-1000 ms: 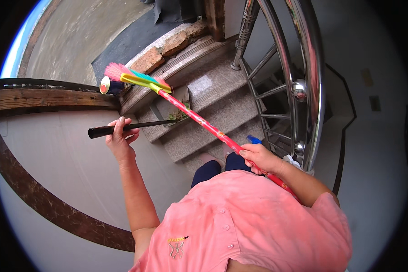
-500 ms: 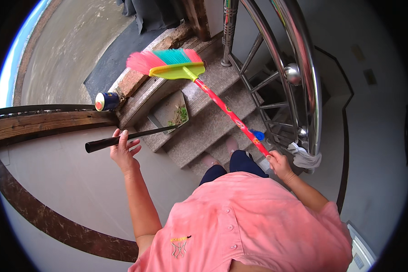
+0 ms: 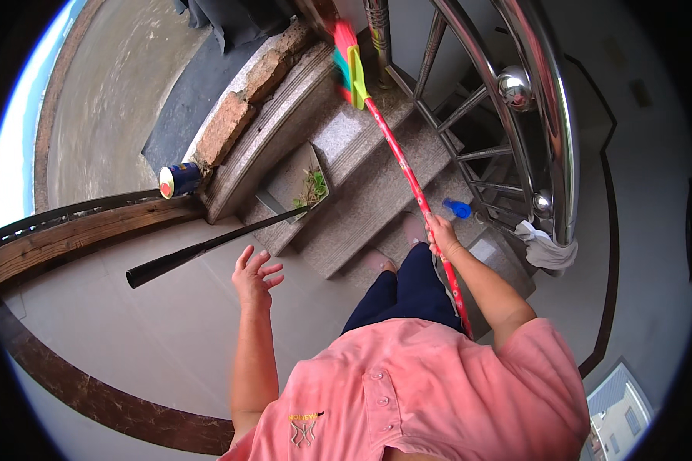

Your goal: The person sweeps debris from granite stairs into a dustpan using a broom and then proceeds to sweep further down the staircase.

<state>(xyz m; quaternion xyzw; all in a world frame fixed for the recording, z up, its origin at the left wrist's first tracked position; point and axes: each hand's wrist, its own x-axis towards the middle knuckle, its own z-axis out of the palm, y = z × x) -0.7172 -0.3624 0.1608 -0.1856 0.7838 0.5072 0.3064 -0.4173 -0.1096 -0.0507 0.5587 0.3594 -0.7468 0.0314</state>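
1. Granite stairs [image 3: 354,211] climb beside a steel railing [image 3: 560,115].
2. The dustpan [image 3: 288,175], holding green plant scraps [image 3: 313,186], lies near the stairs' left edge, its handle [image 3: 207,248] jutting past.
3. The left hand [image 3: 256,278], fingers loosely spread, is empty; the right hand [image 3: 441,234] closes round the red broom [image 3: 404,167], bristles [image 3: 344,38] near the stairs' far corner.

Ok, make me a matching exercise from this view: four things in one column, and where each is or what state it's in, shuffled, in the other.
Column one:
1. broom
2. dustpan
3. left hand
4. pale cloth

Column two:
A. has green plant bits in it
B. on the railing
C. held in the right hand
D. empty

Right pairs: 1-C, 2-A, 3-D, 4-B
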